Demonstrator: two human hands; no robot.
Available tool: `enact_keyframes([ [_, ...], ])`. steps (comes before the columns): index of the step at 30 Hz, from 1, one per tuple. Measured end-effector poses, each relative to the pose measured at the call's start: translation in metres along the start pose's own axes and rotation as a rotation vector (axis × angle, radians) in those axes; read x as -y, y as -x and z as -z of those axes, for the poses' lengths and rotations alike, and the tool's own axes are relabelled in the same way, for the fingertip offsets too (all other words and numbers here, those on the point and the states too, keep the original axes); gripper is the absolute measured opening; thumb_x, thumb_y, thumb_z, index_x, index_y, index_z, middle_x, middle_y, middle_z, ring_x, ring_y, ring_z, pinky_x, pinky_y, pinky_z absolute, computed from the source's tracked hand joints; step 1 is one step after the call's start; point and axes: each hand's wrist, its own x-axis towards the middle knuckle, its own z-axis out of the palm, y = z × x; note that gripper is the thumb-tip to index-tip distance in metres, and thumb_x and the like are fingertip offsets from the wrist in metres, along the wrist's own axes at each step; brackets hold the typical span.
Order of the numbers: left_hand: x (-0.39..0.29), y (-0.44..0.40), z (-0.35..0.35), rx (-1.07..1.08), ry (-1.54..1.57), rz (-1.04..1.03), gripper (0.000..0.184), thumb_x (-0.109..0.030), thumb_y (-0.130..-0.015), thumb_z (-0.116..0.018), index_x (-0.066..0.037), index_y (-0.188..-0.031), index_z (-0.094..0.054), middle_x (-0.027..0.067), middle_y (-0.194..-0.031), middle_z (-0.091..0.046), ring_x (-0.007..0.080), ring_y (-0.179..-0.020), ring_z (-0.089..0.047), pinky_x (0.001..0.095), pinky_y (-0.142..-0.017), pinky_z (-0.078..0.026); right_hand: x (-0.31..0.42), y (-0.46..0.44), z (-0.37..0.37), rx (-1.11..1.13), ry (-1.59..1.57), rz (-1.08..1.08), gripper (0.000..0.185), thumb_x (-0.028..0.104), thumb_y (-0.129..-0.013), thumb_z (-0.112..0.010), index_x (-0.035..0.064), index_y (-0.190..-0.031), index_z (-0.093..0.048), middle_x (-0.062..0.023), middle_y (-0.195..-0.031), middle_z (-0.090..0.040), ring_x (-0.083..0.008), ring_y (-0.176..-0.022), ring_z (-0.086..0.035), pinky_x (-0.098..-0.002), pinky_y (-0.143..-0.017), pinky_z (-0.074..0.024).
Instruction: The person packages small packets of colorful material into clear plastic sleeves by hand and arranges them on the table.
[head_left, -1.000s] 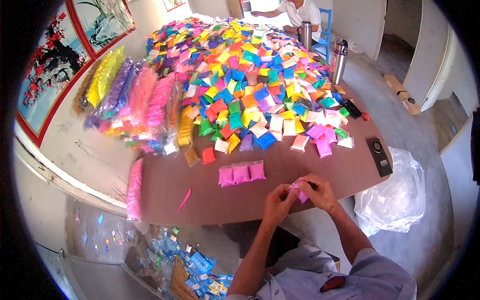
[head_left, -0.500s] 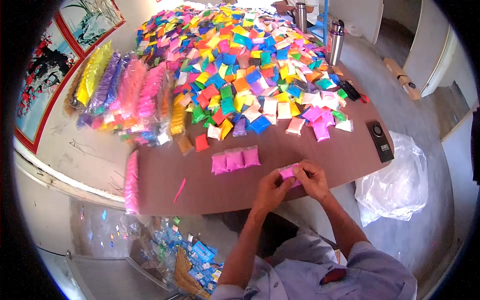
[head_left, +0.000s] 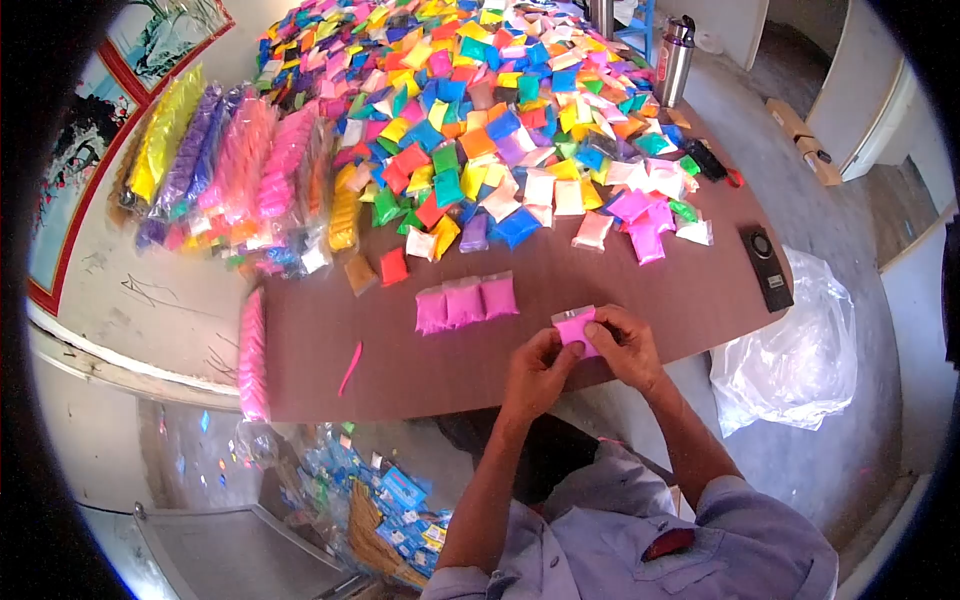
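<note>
Pink, perhaps sealed packet [head_left: 573, 326], two-handed grip [head_left: 541, 370]

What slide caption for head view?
Left hand and right hand hold one pink packet; three pink packets and a multicoloured pile lie on the table.

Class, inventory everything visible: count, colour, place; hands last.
held packet: one, pink, between hands
row packets: three, pink, table front
packet pile: uncountable, multicoloured, table
bagged packets: uncountable, multicoloured, left
packet stack: one, pink, table left
strip: one, pink, table left
dark objects: two, black, table right
flasks: two, silver, upper right
bag: one, clear, floor
cartons: two, brown, floor
chair: one, blue, background
pictures: two, red-framed, left wall
litter: uncountable, multicoloured, floor
table: one, brown, centre
left hand: one, bare, holding packet
right hand: one, bare, holding packet
</note>
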Motion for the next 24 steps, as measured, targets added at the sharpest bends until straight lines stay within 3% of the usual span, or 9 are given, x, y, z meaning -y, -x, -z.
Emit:
enact_keyframes([
  [6, -0.011, 0.003, -0.001, -0.018, 0.009, -0.086, 0.028, -0.021, -0.1, -0.069, 0.001, -0.117, -0.069, 0.002, -0.097, -0.071, 0.009, -0.085, -0.062, 0.0263, -0.077, -0.051, -0.003, 0.004, -0.003, -0.035, -0.124, -0.094, 0.015, 0.012, -0.098, -0.069, 0.0011, -0.109, -0.071, -0.0019, -0.094, -0.067, -0.008, -0.088, -0.062, -0.0265, -0.077, -0.0519],
  [8, -0.004, 0.002, 0.002, -0.029, 0.035, 0.06, 0.031, -0.026, -0.1, -0.07, -0.001, -0.118, -0.07, 0.0017, -0.103, -0.071, 0.0092, -0.09, -0.063, 0.0276, -0.08, -0.052, -0.003, 0.003, -0.002, -0.032, -0.043, 0.005, 0.015, 0.011, -0.097, -0.069, 0.0012, -0.108, -0.072, -0.0018, -0.093, -0.068, -0.0079, -0.086, -0.061, -0.0264, -0.076, -0.0516],
  [11, -0.008, 0.002, 0.001, -0.054, 0.028, 0.048, 0.029, -0.025, -0.102, -0.067, 0.001, -0.115, -0.07, 0.0028, -0.093, -0.071, 0.0098, -0.084, -0.062, 0.0276, -0.076, -0.051, 0.013, 0.002, -0.001, 0.027, 0.024, -0.046, 0.012, 0.01, -0.099, -0.066, 0.001, -0.105, -0.07, 0.0017, -0.092, -0.063, -0.0065, -0.084, -0.057, -0.0246, -0.076, -0.0487],
  [14, 0.0, 0.001, 0.0, -0.08, 0.05, -0.033, 0.028, -0.025, -0.101, -0.069, 0.0, -0.113, -0.071, 0.0024, -0.091, -0.07, 0.0094, -0.083, -0.061, 0.0274, -0.074, -0.051, 0.007, 0.001, 0.0, 0.032, 0.054, -0.051, 0.014, 0.01, -0.097, -0.068, 0.0011, -0.107, -0.072, -0.0011, -0.092, -0.067, -0.0078, -0.083, -0.06, -0.0261, -0.073, -0.0509],
  [18, -0.005, 0.002, 0.001, -0.069, 0.022, 0.042, 0.027, -0.025, -0.1, -0.07, -0.001, -0.113, -0.071, 0.0018, -0.091, -0.07, 0.0085, -0.083, -0.061, 0.026, -0.075, -0.05, 0.007, 0.002, -0.001, 0.012, -0.007, -0.044, 0.014, 0.01, -0.097, -0.068, 0.0012, -0.107, -0.071, -0.0008, -0.091, -0.067, -0.0076, -0.083, -0.06, -0.0263, -0.073, -0.0511],
  [20, -0.012, 0.002, -0.003, -0.151, 0.218, -0.004, 0.022, -0.023, -0.1, -0.07, -0.003, -0.11, -0.072, -0.0003, -0.091, -0.069, 0.0069, -0.084, -0.06, 0.0237, -0.074, -0.049, 0.012, 0.001, -0.001, 0.028, -0.068, -0.046, 0.014, 0.01, -0.097, -0.068, 0.0016, -0.107, -0.071, -0.0011, -0.092, -0.068, -0.0077, -0.084, -0.061, -0.0263, -0.073, -0.0515],
  [24, 0.002, -0.001, 0.001, -0.141, 0.2, -0.058, 0.019, -0.02, -0.101, -0.07, -0.003, -0.11, -0.072, -0.0016, -0.093, -0.068, 0.0059, -0.085, -0.059, 0.0229, -0.074, -0.049, 0.01, 0.001, 0.0, 0.055, 0.014, -0.015, 0.014, 0.01, -0.097, -0.068, 0.0018, -0.108, -0.071, -0.0014, -0.093, -0.069, -0.0078, -0.085, -0.062, -0.0262, -0.074, -0.0521],
])
